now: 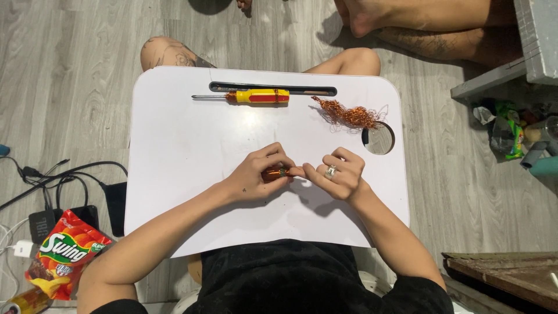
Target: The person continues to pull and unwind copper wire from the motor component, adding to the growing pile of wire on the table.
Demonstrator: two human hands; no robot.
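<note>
My left hand (pixel 258 174) is closed around a small copper wire coil (pixel 275 172) near the middle of a white lap table (pixel 174 151). My right hand (pixel 337 174), with a ring on one finger, pinches the coil's right end; the fingertips of both hands meet there. Most of the coil is hidden by my fingers. A yellow and red screwdriver (pixel 253 96) lies at the table's far side, below a dark slot (pixel 273 88). A tangle of loose copper wire (pixel 349 115) lies to the right of it.
A round cup hole (pixel 379 139) is cut in the table's right side. Another person's legs (pixel 430 26) rest on the wooden floor beyond. A red snack bag (pixel 67 253), cables and chargers (pixel 52 192) lie at the left. Clutter (pixel 511 131) and a wooden board (pixel 505 276) are on the right.
</note>
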